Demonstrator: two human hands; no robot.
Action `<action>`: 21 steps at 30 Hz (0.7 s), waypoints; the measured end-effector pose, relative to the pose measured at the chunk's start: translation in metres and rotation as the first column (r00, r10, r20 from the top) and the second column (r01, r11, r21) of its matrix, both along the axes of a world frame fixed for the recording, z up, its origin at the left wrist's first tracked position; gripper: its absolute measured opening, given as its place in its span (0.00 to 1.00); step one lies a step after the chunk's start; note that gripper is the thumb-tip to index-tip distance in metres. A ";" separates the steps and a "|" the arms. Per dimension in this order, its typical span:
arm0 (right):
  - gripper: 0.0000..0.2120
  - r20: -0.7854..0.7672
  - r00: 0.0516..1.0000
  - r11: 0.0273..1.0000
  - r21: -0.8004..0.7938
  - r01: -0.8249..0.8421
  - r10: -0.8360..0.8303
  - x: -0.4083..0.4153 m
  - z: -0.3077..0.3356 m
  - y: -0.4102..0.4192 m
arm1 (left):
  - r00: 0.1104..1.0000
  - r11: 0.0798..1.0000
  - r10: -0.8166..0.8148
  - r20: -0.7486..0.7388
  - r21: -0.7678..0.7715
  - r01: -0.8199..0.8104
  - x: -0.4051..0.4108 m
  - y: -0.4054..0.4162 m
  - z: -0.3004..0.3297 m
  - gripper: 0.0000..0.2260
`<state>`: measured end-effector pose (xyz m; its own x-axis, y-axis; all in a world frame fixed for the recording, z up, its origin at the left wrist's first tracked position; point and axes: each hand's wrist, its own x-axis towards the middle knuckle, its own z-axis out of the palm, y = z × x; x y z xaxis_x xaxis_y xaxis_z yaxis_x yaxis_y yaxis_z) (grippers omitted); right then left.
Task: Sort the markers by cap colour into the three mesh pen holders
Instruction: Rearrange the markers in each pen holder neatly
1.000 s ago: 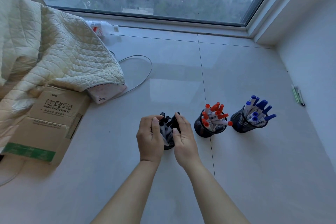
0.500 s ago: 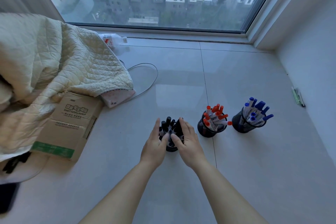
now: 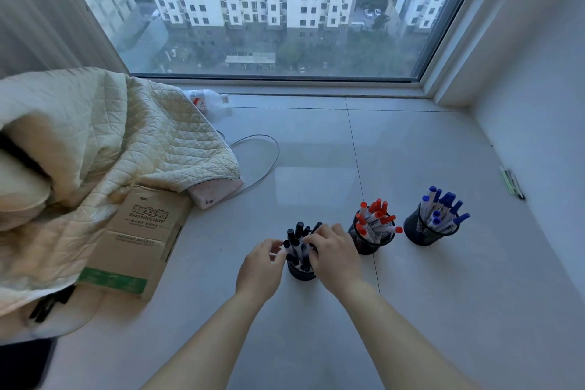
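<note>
Three black mesh pen holders stand in a row on the pale tiled sill. The left holder (image 3: 300,274) is filled with black-capped markers (image 3: 296,236). My left hand (image 3: 261,266) curls against its left side, fingertips on the markers. From the right, my right hand (image 3: 335,255) reaches over the rim with its fingers closed on the marker tops. The middle holder (image 3: 367,247) carries red-capped markers (image 3: 375,215). The right holder (image 3: 422,236) carries blue-capped markers (image 3: 441,204). No loose markers lie on the tiles.
A cream quilt (image 3: 110,142) drapes over a cardboard box (image 3: 136,241) on the left. A grey cable (image 3: 266,161) loops behind it, and a plastic bottle (image 3: 205,100) lies by the window. Two green pens (image 3: 511,182) rest against the right wall.
The camera has tilted up, showing more of the window. Both hands stay at the black-marker holder; their fingers went from spread flat to curled onto the markers.
</note>
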<state>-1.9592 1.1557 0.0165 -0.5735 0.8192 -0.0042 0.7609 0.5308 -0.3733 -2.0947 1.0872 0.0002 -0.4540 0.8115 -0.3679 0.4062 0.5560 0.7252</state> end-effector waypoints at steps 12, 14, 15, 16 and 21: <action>0.13 0.288 0.947 0.990 -0.006 -0.143 0.139 -0.022 -0.014 0.021 | 0.978 0.979 -0.190 -0.091 -0.092 0.182 -0.005 0.015 -0.003 0.09; 0.13 0.283 0.948 0.989 -0.020 -0.143 0.143 -0.022 -0.015 0.023 | 0.971 0.971 -0.222 -0.089 -0.110 0.212 -0.004 0.015 -0.004 0.08; 0.13 0.279 0.949 0.989 -0.032 -0.143 0.146 -0.023 -0.014 0.024 | 0.969 0.969 -0.230 -0.094 -0.111 0.219 -0.004 0.015 -0.004 0.08; 0.13 0.271 0.950 0.988 -0.048 -0.145 0.153 -0.023 -0.012 0.025 | 0.967 0.969 -0.234 -0.101 -0.110 0.223 -0.004 0.015 -0.005 0.08; 0.11 0.122 0.984 0.982 -0.154 -0.113 0.133 -0.017 0.000 0.033 | 0.962 0.973 -0.232 -0.144 -0.053 0.226 -0.004 0.014 -0.005 0.05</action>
